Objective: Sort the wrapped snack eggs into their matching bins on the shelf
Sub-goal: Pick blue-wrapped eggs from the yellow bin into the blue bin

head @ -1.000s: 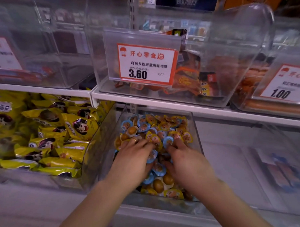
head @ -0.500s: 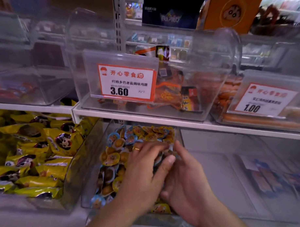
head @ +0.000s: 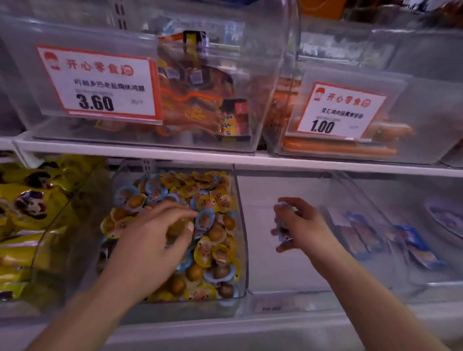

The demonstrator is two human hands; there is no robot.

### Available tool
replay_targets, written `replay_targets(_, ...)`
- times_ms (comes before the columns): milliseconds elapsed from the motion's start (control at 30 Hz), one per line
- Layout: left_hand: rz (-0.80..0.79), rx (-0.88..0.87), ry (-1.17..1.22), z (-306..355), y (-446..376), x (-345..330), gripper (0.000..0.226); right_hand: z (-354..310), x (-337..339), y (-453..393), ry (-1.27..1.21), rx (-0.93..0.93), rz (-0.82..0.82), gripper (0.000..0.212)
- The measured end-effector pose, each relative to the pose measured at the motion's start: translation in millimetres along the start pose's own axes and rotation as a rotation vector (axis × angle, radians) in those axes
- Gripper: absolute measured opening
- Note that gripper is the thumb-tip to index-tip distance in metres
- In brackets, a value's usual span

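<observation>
A clear bin on the lower shelf holds a heap of wrapped snack eggs, some in yellow wrappers and some in blue. My left hand rests on the heap with its fingers spread and bent, and I cannot tell whether it grips any egg. My right hand hovers over the bare clear bin to the right, shut on a few blue-wrapped eggs.
Yellow snack bags fill the bin at left. Blue packets lie in a bin at far right. Above the white shelf edge stand clear bins with price tags 3.60 and 1.00.
My right hand has left the egg heap and moved right over the neighbouring bin, carrying blue-wrapped eggs. My left hand stays on the heap. The view has tilted down and closer.
</observation>
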State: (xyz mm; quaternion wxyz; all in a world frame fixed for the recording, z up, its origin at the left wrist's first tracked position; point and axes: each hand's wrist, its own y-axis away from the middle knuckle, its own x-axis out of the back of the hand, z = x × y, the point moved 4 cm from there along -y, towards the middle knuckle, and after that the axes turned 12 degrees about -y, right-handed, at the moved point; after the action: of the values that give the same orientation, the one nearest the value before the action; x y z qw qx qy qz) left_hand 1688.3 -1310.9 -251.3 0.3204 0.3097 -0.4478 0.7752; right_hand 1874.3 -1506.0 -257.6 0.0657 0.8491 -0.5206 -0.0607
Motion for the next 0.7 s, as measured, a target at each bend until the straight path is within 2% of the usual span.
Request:
replay_targets(100, -0.044, 0.050, -0.126, -24, 5, 2, 0.015, 18, 6, -15, 0.387, -0.102, -0.077, 0.040)
replay_targets(133, -0.055, 0.050, -0.148, -28, 7, 4, 0.014, 19, 5, -18, 0.546, -0.063, -0.092, 0.045)
replay_targets(200, -0.120, 0.051, -0.192, -34, 12, 5, 0.028, 12, -4, -20, 0.748, 0.174, -0.033, 0.046)
replay_targets(300, -0.263, 0.009, -0.288, -34, 20, -1, 0.057, -12, -29, 1, 0.599, 0.668, 0.063, 0.025)
replay_targets(333, -0.279, -0.015, -0.326, -33, 23, -3, 0.060, -18, -42, 10, 0.566, 0.779, 0.020, 0.025)
replay_targets(400, -0.270, -0.042, -0.371, -30, 26, -7, 0.059, -21, -73, 27, 0.644, 0.887, -0.182, 0.030)
replay_targets(467, -0.268, -0.049, -0.388, -29, 26, -8, 0.057, -7, -100, 35, 0.900, 0.857, -0.382, 0.040)
replay_targets(500, -0.274, -0.046, -0.381, -29, 25, -8, 0.055, 2, -109, 35, 1.069, 0.838, -0.425, 0.045)
replay_targets(600, -0.243, -0.032, -0.349, -31, 21, -3, 0.044, 14, -122, 30, 1.417, 0.761, -0.402, 0.053)
replay_targets(700, -0.129, 0.008, -0.371, -31, 19, 2, 0.031, 14, -130, 24, 1.479, 0.692, -0.388, 0.055)
